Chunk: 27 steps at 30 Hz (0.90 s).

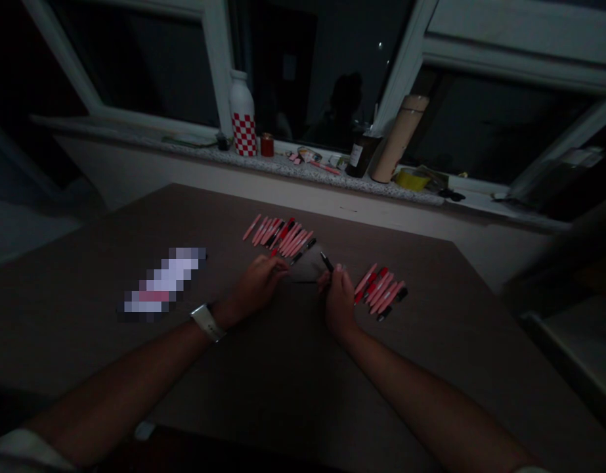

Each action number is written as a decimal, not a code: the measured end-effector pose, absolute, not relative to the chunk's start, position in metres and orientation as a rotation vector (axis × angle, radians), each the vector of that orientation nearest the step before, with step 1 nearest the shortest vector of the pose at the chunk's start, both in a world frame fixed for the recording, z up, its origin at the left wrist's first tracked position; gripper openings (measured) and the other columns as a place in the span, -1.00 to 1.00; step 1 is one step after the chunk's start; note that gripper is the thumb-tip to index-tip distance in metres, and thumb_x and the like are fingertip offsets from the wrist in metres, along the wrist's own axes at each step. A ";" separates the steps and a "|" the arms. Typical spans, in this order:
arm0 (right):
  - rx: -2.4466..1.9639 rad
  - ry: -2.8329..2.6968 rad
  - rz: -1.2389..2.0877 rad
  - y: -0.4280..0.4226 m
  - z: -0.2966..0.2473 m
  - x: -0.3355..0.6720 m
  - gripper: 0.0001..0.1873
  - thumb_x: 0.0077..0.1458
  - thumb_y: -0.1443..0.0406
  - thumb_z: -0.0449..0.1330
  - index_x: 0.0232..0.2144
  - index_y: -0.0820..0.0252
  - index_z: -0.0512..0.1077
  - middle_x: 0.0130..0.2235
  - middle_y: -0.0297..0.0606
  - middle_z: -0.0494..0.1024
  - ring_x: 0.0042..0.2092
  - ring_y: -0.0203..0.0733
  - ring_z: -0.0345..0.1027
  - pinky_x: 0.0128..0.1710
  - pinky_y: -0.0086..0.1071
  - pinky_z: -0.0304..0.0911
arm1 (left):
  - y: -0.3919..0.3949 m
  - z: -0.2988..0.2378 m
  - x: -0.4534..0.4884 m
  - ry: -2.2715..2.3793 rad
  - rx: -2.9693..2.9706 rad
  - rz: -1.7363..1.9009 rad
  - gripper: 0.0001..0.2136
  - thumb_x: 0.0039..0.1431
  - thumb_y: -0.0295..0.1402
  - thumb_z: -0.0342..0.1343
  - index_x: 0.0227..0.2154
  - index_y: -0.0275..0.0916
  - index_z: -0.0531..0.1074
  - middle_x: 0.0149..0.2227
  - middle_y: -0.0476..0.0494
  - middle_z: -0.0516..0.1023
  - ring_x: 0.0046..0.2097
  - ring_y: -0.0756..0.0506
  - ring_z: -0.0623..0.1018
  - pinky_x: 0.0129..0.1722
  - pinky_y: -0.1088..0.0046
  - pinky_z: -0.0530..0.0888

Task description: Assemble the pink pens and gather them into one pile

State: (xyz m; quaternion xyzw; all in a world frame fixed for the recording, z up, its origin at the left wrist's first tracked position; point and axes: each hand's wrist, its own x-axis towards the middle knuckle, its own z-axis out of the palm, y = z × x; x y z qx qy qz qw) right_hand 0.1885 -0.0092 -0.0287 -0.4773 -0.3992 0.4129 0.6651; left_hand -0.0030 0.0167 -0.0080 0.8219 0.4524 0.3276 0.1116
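My right hand is closed around a black pen, its tip pointing up and away from me. My left hand has curled fingers with the thumb side toward the right hand; whatever they may hold is hidden. A small red tip shows just beyond the left knuckles. Between the hands lies a thin dark stick on the table. Past my left hand is a row of pink, red and black pens, with a black pen at its right end. Beside my right hand lies a second group of similar pens.
On the brown table, a blurred-out flat object lies at left. Along the windowsill stand a red-checked white bottle, a red jar, a dark bottle, a beige flask and a yellow roll.
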 end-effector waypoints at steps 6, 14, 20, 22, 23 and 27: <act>-0.993 -0.728 0.913 -0.003 -0.033 0.191 -0.57 0.19 -0.06 0.00 -0.48 0.13 0.24 -0.58 -0.48 0.27 -0.58 -0.35 0.15 -0.58 -0.44 0.11 | 0.016 -0.006 -0.003 1.287 2.410 0.932 -0.81 0.32 -0.31 -0.04 -0.15 -0.19 0.44 -0.19 -0.13 0.51 -0.09 -0.13 0.45 -0.09 0.32 0.40; -0.985 -0.762 0.953 -0.005 -0.029 0.189 -0.56 0.18 -0.08 -0.02 -0.48 0.13 0.21 -0.59 -0.49 0.23 -0.59 -0.36 0.12 -0.59 -0.46 0.08 | 0.013 -0.005 0.001 1.199 2.412 0.870 -0.84 0.30 -0.31 0.00 -0.18 -0.19 0.45 -0.21 -0.13 0.49 -0.12 -0.13 0.45 -0.11 0.33 0.41; -1.017 -0.800 0.979 -0.007 -0.027 0.188 -0.57 0.19 -0.07 -0.04 -0.50 0.11 0.18 -0.59 -0.48 0.22 -0.59 -0.35 0.11 -0.59 -0.46 0.08 | 0.011 -0.004 0.001 1.191 2.412 0.858 -0.84 0.30 -0.30 -0.01 -0.19 -0.20 0.44 -0.22 -0.12 0.47 -0.14 -0.11 0.45 -0.13 0.33 0.41; -1.038 -0.810 0.974 -0.007 -0.026 0.187 -0.56 0.19 -0.08 -0.05 -0.51 0.11 0.17 -0.60 -0.48 0.22 -0.60 -0.35 0.10 -0.60 -0.46 0.07 | 0.012 -0.006 0.001 1.206 2.406 0.855 -0.84 0.30 -0.29 -0.01 -0.20 -0.19 0.43 -0.22 -0.12 0.47 -0.14 -0.12 0.45 -0.14 0.33 0.41; -1.041 -0.810 0.976 -0.007 -0.026 0.187 -0.56 0.18 -0.08 -0.04 -0.51 0.10 0.17 -0.60 -0.48 0.21 -0.60 -0.36 0.10 -0.61 -0.46 0.07 | 0.012 -0.007 0.001 1.213 2.404 0.854 -0.84 0.29 -0.29 0.00 -0.20 -0.19 0.43 -0.22 -0.12 0.47 -0.14 -0.12 0.45 -0.14 0.33 0.41; -1.007 -0.791 0.988 -0.007 -0.025 0.187 -0.56 0.16 -0.08 0.00 -0.53 0.11 0.18 -0.62 -0.50 0.21 -0.62 -0.36 0.08 -0.64 -0.46 0.04 | 0.013 -0.007 0.001 1.247 2.396 0.850 -0.84 0.29 -0.28 -0.01 -0.21 -0.20 0.43 -0.22 -0.13 0.47 -0.14 -0.13 0.46 -0.14 0.33 0.41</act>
